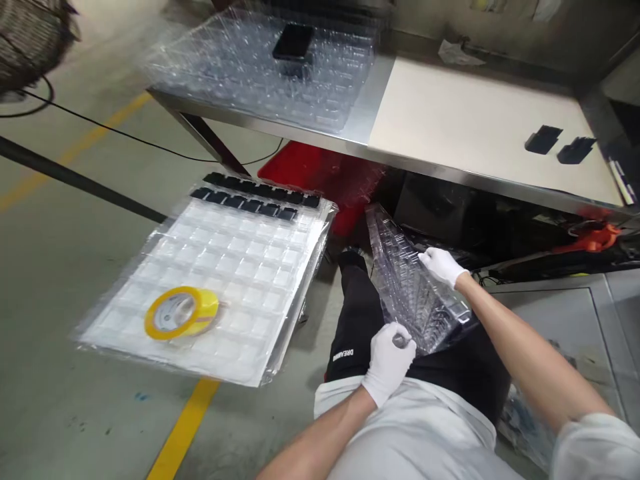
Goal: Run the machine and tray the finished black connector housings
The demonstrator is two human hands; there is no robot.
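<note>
Clear plastic blister trays [415,287] tilt above my lap, seemingly nested together. My left hand [390,357], in a white glove, pinches their near corner with fingers curled. Along their right edge, my right hand [443,265], gloved too, has its fingers closed on the rim. To my left lies a stack of pocketed trays [235,267] with a white top layer. Two rows of small black parts [260,193] fill its far end. A roll of yellow tape [173,313] rests on the near half of that stack.
Ahead stands a metal workbench [380,87] with more clear trays [225,67] and a black phone-like object [294,41]. Two black pieces [544,139] lie on its pale mat [475,113]. Beneath are a red bin [300,167] and an orange-handled tool [595,239]. A fan [33,40] is at upper left.
</note>
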